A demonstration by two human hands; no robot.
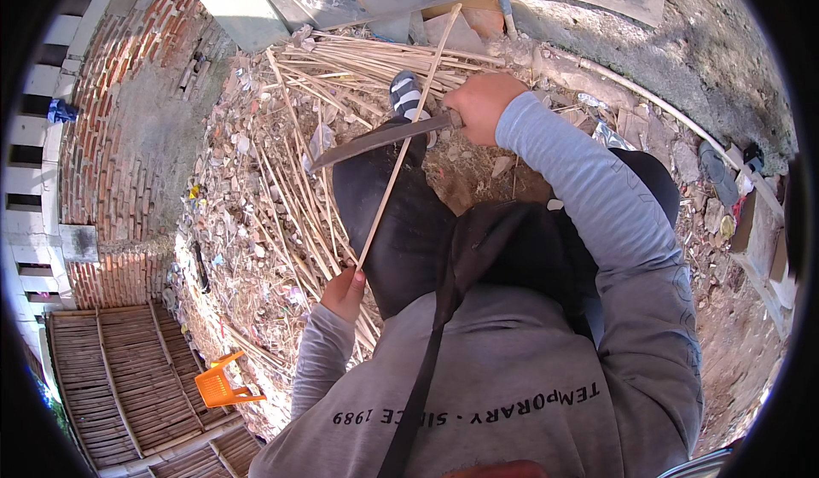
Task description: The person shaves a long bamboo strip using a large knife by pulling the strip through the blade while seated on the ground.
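Observation:
My right hand [485, 105] is closed around the handle of a long, dark, curved machete [384, 138]. Its blade points left and crosses over a thin bamboo strip [396, 166] above my left knee. Low on the left, my left hand [344, 294] pinches the near end of that strip, which slants up and away to the far side. Whether the blade touches the strip or only passes above it, I cannot tell. Beside my left leg lie several more bamboo strips [293, 201] on the ground.
A bigger pile of bamboo strips [341, 61] lies ahead, past my sandalled foot [406, 94]. Rubble and litter cover the ground. A brick wall [111, 145], a bamboo panel [128, 384] and an orange plastic chair [220, 386] are at left. A pale pipe [636, 92] runs along the right.

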